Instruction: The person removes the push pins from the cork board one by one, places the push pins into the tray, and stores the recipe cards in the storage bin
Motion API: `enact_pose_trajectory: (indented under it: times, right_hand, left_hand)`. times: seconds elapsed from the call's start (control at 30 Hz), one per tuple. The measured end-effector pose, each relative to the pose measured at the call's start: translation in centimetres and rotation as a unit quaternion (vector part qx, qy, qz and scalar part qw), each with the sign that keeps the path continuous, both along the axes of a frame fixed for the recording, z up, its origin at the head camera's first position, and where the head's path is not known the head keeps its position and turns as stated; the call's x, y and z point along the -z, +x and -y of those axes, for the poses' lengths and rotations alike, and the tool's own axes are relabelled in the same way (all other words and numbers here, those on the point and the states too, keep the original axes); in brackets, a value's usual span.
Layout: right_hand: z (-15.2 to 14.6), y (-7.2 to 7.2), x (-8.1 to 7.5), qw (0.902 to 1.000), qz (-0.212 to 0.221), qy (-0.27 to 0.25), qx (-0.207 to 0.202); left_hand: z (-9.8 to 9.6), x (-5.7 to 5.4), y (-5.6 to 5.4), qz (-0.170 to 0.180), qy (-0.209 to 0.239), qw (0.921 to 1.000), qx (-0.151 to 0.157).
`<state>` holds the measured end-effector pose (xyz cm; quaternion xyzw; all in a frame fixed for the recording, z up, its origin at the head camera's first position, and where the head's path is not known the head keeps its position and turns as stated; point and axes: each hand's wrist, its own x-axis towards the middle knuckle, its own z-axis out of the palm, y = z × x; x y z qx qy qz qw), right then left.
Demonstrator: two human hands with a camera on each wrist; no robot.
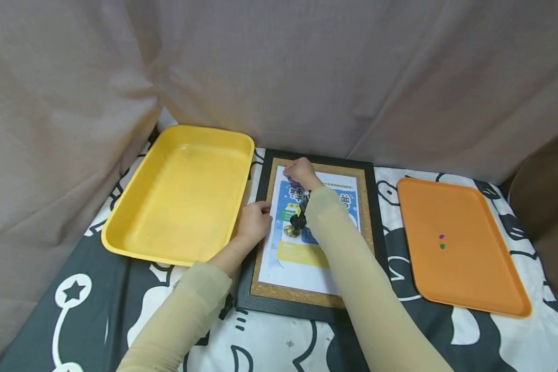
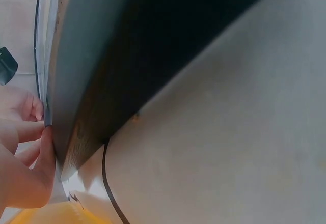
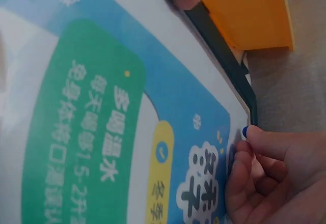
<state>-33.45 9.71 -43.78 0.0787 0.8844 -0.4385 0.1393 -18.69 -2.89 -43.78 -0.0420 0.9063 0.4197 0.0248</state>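
A printed poster [image 1: 299,274] lies on a cork board [image 1: 368,217] with a black frame [image 1: 293,308]. My right hand [image 1: 303,173] is at the poster's upper left corner. In the right wrist view its thumb and forefinger pinch a small blue push pin [image 3: 245,131] at that corner; the pin's point is hidden. At the left edge of the poster, about a third of the way down, is my left hand [image 1: 254,223]. Its thumb and finger pinch the paper's edge in the left wrist view.
A deep yellow tray [image 1: 176,206] stands left of the board. To the right lies a flat orange tray [image 1: 465,274] bearing a purple push pin [image 1: 442,236] and a green push pin [image 1: 443,246]. A patterned cloth [image 1: 260,346] covers the table, and a grey curtain [image 1: 307,77] hangs behind.
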Motion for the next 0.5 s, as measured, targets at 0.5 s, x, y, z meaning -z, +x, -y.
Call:
enact_pose_trajectory:
  times: [0.5]
  right_hand:
    - [-0.5, 1.6, -2.9, 0.9939, 0.052, -0.097, 0.010]
  left_hand:
    - [1.0, 1.0, -1.0, -0.004, -0.008, 0.9999, -0.006]
